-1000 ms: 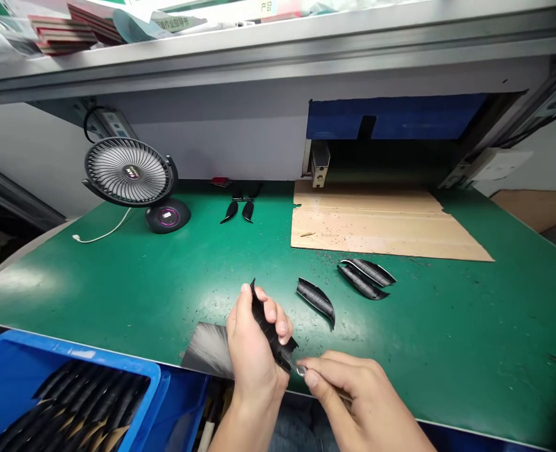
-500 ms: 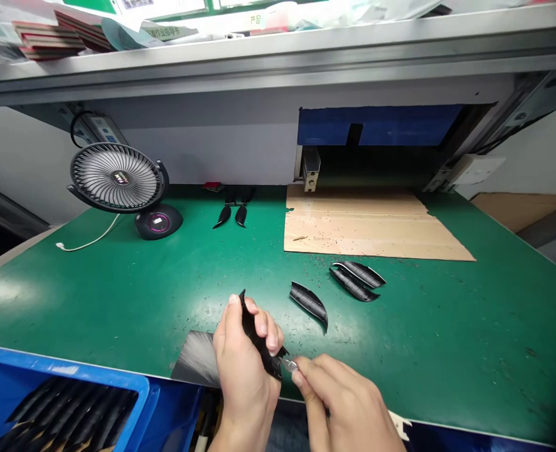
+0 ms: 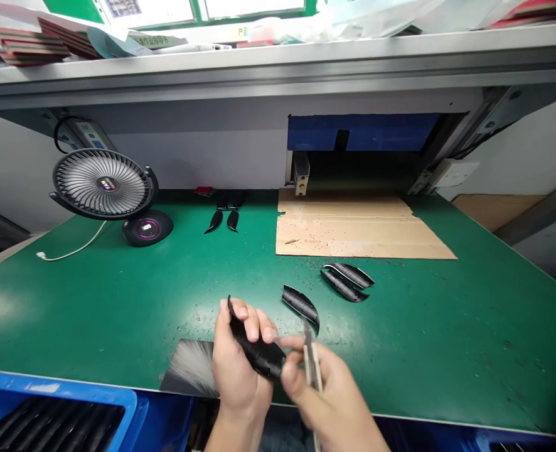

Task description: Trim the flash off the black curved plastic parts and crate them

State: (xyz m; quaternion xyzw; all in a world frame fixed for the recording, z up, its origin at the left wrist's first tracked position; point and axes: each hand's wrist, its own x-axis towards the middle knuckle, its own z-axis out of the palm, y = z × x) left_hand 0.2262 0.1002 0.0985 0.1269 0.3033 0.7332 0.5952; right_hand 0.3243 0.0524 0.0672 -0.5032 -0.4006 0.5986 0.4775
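Observation:
My left hand (image 3: pixel 238 370) grips a curved black plastic piece (image 3: pixel 259 356) low over the front of the green mat, its pointed end sticking out above my fingers. My right hand (image 3: pixel 327 402) is shut on a narrow craft knife (image 3: pixel 312 364), which stands nearly upright, just right of the black piece and not touching it. Beyond my hands, a similar curved black piece (image 3: pixel 300 306) lies on the mat. Two more (image 3: pixel 346 282) lie side by side further right.
A blue bin (image 3: pixel 56 398) packed with black pieces stands at the front left, beside a grey-and-white sheet (image 3: pixel 188 370). On the green mat (image 3: pixel 118 295) are a cardboard sheet (image 3: pixel 353 229) with scattered black shavings, a desk fan (image 3: pixel 101 184) and two small black pieces (image 3: pixel 221 221). A shelf (image 3: pixel 259 69) runs overhead.
My right hand has drawn back from the end of the black piece, and the knife has swung upright. The left hand has rotated the piece lower, and the whole view has shifted slightly left.

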